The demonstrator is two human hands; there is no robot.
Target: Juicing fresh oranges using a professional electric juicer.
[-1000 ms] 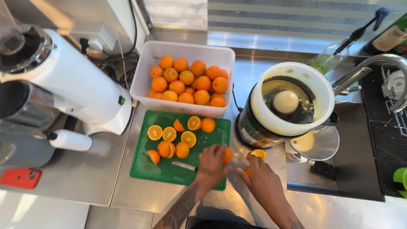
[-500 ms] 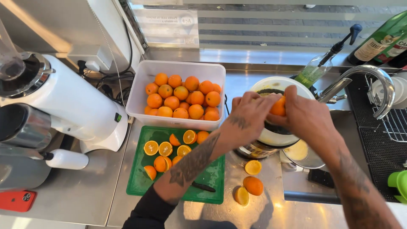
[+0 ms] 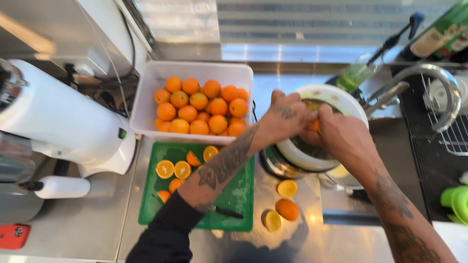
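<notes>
Right now I've got both hands over the white juicer bowl (image 3: 336, 104), pressing an orange half (image 3: 315, 125) down in the middle of it. Left hand (image 3: 285, 119) is curled over the top of the fruit, right hand (image 3: 341, 136) wraps in from the other side, so the fingers of both are closed on that half. Only a sliver of orange peeks out between them, so I can't tell how it sits or how squashed it already is.

My read: this is the squeezing step. The next move, I'd say, calls for lifting straight up and clear of the rim before swinging over for a fresh half.

Cut halves wait on the green cutting board (image 3: 239, 199), with a knife (image 3: 225, 212) lying near its front edge, just under my left forearm. Worth minding on the way back. Three more pieces (image 3: 286, 208) sit on the steel surface (image 3: 87, 229) between the board and the juicer. The white tub of whole oranges (image 3: 200, 109) is behind the board, touching its back edge or nearly.

Room is tight on the right: the curved faucet (image 3: 438, 87) and a spray bottle (image 3: 360, 73) crowd that side of the bowl. On the left a big white machine (image 3: 63, 126) takes up the corner. The freest lane is straight back toward me, over the board.
</notes>
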